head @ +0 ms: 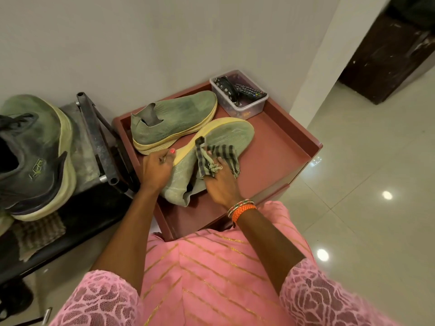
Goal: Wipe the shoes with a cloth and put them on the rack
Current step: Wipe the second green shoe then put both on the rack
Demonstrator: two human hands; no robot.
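Two shoes lie on a tray-topped stand [282, 142] set against the wall. The far shoe [174, 118] rests on its sole, toe to the right; the near shoe [226, 137] lies just before it, tipped on its side and touching it. On the near shoe lies a cloth [216, 158], under the right hand [221, 182]; the left hand [156, 170] sits at its left edge. A tub [249, 109] occupies the stand's far right corner — a remote [250, 91] in it. Left of the stand stands a rack [98, 137] — another shoe [35, 156] on top.
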